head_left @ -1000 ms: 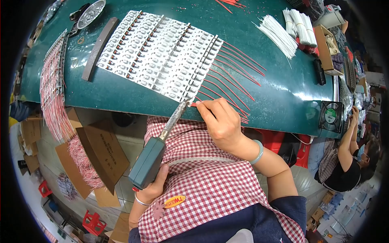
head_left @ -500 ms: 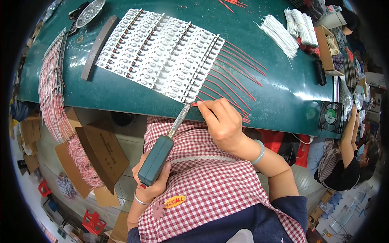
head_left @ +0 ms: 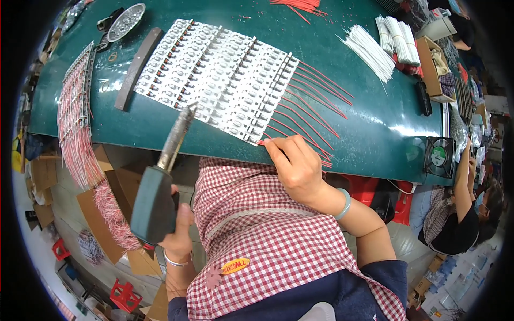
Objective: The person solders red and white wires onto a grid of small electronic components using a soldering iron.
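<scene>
Head view: the panel (head_left: 219,80), white and studded with small parts, lies flat on the green table (head_left: 385,139) at its near edge. Its long axis runs left to right, the right end slanting nearer; red wires (head_left: 261,142) fan off that end toward the right. The iron (head_left: 153,200) slopes up from near left, its long axis pointing far and slightly right, tip over the panel's near edge; whether it touches, I cannot tell. The left hand (head_left: 178,232) is wrapped around its handle, some fingers hidden. The right hand (head_left: 294,163) has thumb and forefinger almost closed, seemingly on red wires at the near right corner. A careless swing of the tip could scorch neighbouring parts or the right fingers; a slack pinch could let the wires shift. Farther out lie a dark bar (head_left: 138,69) to the left and white wires (head_left: 369,53) far right.
</scene>
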A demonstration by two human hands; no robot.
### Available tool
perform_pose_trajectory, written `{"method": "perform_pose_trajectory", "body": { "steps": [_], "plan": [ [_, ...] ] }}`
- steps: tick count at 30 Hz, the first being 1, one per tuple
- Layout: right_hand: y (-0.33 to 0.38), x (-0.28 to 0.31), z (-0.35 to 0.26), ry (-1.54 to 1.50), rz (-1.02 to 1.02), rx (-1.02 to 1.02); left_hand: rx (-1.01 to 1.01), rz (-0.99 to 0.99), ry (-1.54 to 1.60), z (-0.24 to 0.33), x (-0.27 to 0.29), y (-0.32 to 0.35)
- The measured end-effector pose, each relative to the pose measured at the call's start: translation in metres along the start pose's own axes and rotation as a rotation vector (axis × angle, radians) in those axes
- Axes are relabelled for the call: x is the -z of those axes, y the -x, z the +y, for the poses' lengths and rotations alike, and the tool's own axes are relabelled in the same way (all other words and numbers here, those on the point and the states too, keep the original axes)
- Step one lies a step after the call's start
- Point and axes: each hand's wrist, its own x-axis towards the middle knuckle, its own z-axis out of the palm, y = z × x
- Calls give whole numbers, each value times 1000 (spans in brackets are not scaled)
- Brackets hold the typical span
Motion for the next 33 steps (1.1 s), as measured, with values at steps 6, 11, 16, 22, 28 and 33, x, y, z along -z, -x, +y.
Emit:
{"method": "perform_pose_trajectory", "body": {
  "steps": [6,11,16,22,28,33],
  "plan": [
    [3,8,-2,-37,-13,-22,-374,168,93,34,-3,-78],
    [4,1,-2,-94,-19,-111,-805,350,-158,53,21,-167],
    [-1,14,-3,-167,-23,-149,-55,209,135,27,6,-293],
    [-48,43,33,-230,24,-65,340,1,1085,-6,44,-301],
    [-130,9,149,27,32,11,423,-58,1243,-26,43,-309],
    [-163,-30,186,-15,48,-19,246,177,479,4,27,-345]
  ]
}}
